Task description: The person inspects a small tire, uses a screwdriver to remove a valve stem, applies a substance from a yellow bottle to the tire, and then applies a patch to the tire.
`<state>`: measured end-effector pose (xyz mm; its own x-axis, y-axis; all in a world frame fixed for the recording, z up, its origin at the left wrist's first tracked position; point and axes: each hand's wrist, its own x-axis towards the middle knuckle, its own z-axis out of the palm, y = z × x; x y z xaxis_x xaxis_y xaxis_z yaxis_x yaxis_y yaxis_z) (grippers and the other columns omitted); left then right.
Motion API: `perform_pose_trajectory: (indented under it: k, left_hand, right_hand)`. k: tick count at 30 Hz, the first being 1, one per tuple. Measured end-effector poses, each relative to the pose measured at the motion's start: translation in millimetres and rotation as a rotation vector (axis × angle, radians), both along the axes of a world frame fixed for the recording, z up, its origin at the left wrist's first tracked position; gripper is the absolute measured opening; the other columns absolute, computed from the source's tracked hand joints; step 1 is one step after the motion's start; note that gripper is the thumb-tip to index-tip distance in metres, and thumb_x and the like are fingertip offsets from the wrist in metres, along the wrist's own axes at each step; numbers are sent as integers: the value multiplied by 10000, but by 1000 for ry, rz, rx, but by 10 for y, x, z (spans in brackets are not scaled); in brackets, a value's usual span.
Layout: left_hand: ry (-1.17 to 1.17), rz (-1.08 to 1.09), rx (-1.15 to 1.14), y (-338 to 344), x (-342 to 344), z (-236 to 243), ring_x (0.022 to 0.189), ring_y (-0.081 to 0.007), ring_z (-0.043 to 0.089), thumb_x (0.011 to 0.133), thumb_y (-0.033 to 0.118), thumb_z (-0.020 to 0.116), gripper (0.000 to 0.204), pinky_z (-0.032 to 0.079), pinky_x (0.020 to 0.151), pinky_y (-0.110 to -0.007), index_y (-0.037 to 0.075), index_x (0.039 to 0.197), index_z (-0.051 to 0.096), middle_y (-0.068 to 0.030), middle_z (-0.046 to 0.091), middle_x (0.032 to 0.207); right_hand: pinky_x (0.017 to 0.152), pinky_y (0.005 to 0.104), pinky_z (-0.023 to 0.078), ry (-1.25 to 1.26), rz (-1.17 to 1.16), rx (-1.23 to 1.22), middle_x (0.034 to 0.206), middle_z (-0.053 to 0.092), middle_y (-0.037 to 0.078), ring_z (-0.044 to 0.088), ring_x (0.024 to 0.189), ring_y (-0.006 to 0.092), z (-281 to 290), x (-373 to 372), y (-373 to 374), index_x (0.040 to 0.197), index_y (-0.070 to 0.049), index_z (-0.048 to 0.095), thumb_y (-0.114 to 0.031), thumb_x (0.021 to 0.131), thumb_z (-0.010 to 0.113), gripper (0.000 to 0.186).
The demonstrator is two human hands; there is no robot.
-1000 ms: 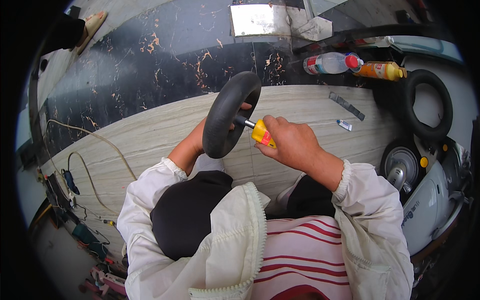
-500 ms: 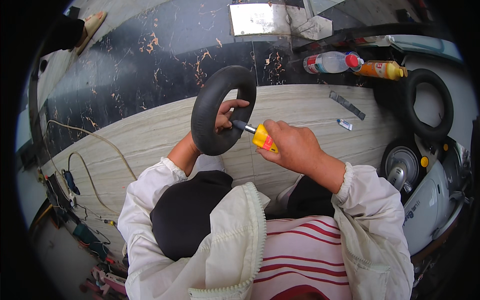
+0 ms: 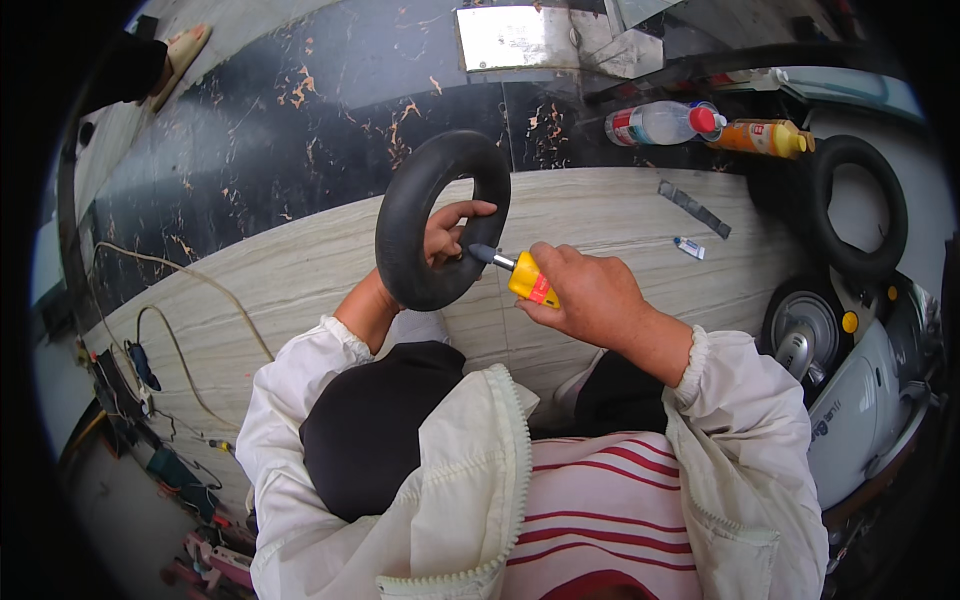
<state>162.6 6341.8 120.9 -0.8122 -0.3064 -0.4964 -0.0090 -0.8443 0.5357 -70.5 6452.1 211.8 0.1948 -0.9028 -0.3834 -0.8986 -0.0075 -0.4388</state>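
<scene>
My left hand (image 3: 446, 232) is closed on a black rubber inner tube (image 3: 410, 200), holding it upright with its fingers showing through the centre hole. My right hand (image 3: 595, 295) grips a tool with a yellow handle (image 3: 533, 282), red label and short metal shaft. The tool's dark grey conical tip (image 3: 478, 251) touches the right side of the tube, close to my left fingers. On the light veined floor (image 3: 560, 210) to the right lie a flat grey strip (image 3: 693, 208) and a small white-and-blue tube (image 3: 688, 248).
A plastic bottle (image 3: 660, 125) and an orange bottle (image 3: 755, 136) lie beyond. At right are another inner tube (image 3: 880, 250), a wheel (image 3: 800, 330) and a pale scooter body (image 3: 850, 420). Cables (image 3: 220, 290) run along the left. Another person's foot (image 3: 180, 55) is top left.
The inner tube has swung leftward and turned to show more of its hole and my left fingers. My right hand and the tool have shifted slightly down and right, the tip still at the tube.
</scene>
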Motion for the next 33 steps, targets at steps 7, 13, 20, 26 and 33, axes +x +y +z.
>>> perform_pose_trajectory:
  k: [7,13,20,26,33]
  left_hand:
    - [-2,-28,-30,2,6,-6,927,-157,656,831,136,468,650,557,853,-292,70,1478,479,-101,652,1126]
    - [-24,-31,-39,11,7,6,883,-157,662,831,152,484,652,557,839,-283,72,1478,481,-101,656,1107]
    - [-37,-7,-11,11,-14,29,875,-158,666,829,152,490,644,559,825,-278,69,1467,496,-94,649,1094]
    - [-36,-25,-13,0,-6,48,889,-160,670,830,144,488,639,565,823,-285,68,1464,499,-95,646,1086]
    - [-84,-13,11,16,-26,102,892,-161,674,823,129,488,641,566,810,-285,68,1461,501,-94,647,1078]
  right_hand:
    - [551,415,550,-37,41,66,832,660,129,697,656,321,12,-7,0,1100,-63,544,-424,878,755,474]
    - [596,435,556,-28,22,130,901,684,138,700,728,335,23,18,21,1137,-58,557,-417,842,784,517]
    - [555,428,549,2,-8,32,860,673,139,695,678,337,25,17,10,1110,-59,550,-411,860,770,485]
    - [566,433,547,8,-60,21,876,677,142,692,690,340,5,16,7,1123,-62,556,-424,851,774,502]
    - [533,431,545,14,-12,5,831,665,138,687,639,338,13,1,21,1088,-59,549,-427,863,762,481]
